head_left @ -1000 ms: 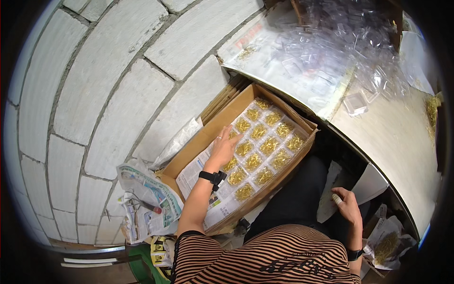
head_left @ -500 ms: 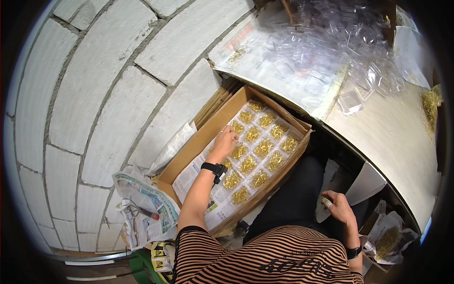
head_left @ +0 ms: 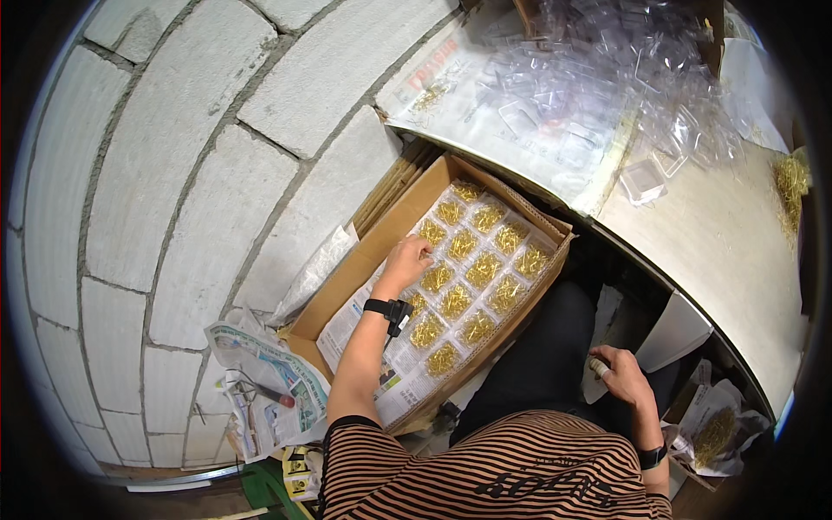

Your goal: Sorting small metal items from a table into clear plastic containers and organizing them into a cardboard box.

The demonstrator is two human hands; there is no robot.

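In the cardboard box (head_left: 314,322) sit rows of small clear plastic boxes (head_left: 483,269), filled with gold-coloured, pin-like pieces. My left hand (head_left: 407,260) is inside at the left side of these rows, its fingers bent and pressed together low among the plastic boxes. Whatever those fingertips hold is hidden under the hand. Newspaper (head_left: 345,334) lines the carton's near left part. Over my lap, my right hand (head_left: 622,374) hangs with loosely curled fingers, and nothing shows in them. A pale wrap (head_left: 598,367) covers one of its digits.
At the upper right, a table (head_left: 711,225) carries a heap of empty clear plastic boxes (head_left: 607,78) and a gold pile (head_left: 789,195). A white block wall (head_left: 199,173) rises on the left. Crumpled newspaper (head_left: 273,381) lies beside the carton. A bag of gold pieces (head_left: 715,433) sits lower right.
My left hand has shifted very slightly down and left among the plastic boxes. The right hand stays over my lap. The whole view has moved a little.
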